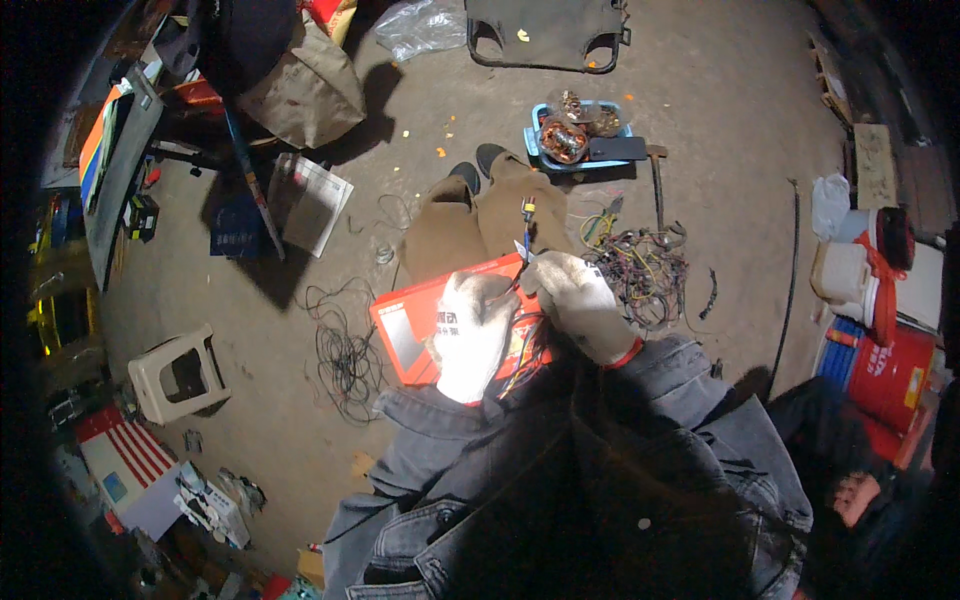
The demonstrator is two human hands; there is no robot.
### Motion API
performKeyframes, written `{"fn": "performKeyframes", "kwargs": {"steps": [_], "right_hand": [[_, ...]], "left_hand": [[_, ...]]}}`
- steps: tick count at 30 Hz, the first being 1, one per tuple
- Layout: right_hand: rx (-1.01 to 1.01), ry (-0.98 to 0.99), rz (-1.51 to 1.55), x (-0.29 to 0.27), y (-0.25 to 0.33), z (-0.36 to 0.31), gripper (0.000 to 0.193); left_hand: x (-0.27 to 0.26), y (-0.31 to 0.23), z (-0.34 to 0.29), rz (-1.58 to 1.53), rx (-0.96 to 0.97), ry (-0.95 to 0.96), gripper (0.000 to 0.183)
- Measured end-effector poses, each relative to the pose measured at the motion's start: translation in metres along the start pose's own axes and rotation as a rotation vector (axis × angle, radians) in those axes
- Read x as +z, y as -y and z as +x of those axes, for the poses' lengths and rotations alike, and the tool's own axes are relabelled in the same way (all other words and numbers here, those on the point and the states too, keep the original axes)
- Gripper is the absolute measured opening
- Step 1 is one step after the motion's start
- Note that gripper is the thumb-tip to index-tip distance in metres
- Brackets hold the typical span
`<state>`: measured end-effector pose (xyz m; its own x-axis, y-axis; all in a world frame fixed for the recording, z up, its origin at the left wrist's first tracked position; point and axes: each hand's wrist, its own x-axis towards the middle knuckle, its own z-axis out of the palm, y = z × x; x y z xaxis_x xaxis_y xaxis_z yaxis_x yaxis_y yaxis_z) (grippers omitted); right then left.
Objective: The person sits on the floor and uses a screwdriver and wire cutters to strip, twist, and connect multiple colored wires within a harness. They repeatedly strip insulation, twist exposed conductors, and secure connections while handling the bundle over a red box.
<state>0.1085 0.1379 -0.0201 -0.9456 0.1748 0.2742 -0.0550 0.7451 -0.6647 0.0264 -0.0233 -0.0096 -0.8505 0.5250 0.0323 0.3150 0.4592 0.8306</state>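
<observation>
A flat red box point(405, 355) lies across my lap. Over it, my left hand point(465, 335), in a white work glove, closes on a bundle of thin wires point(527, 325) that hangs down over the box. My right hand point(580, 305), gloved too, pinches the same wires close beside the left fingertips. Above the fingers rises a wire end with a yellow connector point(528, 208). A small pale, pointed piece point(521, 248) shows beside it; its kind is unclear. My fingertips are partly hidden.
Right of my legs lies a tangled heap of wires point(645, 275), with a hammer point(657, 185) and a blue basket of bagged small parts point(530, 140) beyond. Black cable point(345, 350) and a beige stool point(180, 375) lie left. Another person's hand point(855, 497) shows lower right.
</observation>
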Motion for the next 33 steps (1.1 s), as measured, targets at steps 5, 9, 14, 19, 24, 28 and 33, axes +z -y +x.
{"fn": "performKeyframes", "kwargs": {"steps": [5,9,14,19,24,28,33], "right_hand": [[0.467,0.193,0.568,-0.013,0.013,-0.001,0.02],[0.516,0.231,0.557,-0.011,0.023,-0.011,0.027],[0.593,0.248,0.528,-0.006,0.026,-0.014,0.028],[0.437,0.132,0.453,0.0,0.026,-0.017,0.028],[0.588,0.179,0.509,0.014,0.023,-0.027,0.018],[0.241,0.16,-0.133,0.025,0.022,-0.035,0.033],[0.065,-0.117,-0.367,0.039,0.018,-0.032,0.025]], "left_hand": [[-0.002,-0.001,-0.002,0.13,0.066,-0.026,0.018],[0.0,0.004,-0.003,0.25,0.142,-0.039,0.019],[0.001,0.005,-0.003,0.186,0.137,-0.065,0.019],[0.002,-0.002,-0.002,0.106,0.042,-0.088,0.014],[0.003,0.0,-0.001,0.059,0.072,-0.077,0.017],[0.004,0.002,-0.001,0.02,0.047,-0.079,0.016],[0.004,0.001,-0.001,0.097,0.085,-0.089,0.012]]}}
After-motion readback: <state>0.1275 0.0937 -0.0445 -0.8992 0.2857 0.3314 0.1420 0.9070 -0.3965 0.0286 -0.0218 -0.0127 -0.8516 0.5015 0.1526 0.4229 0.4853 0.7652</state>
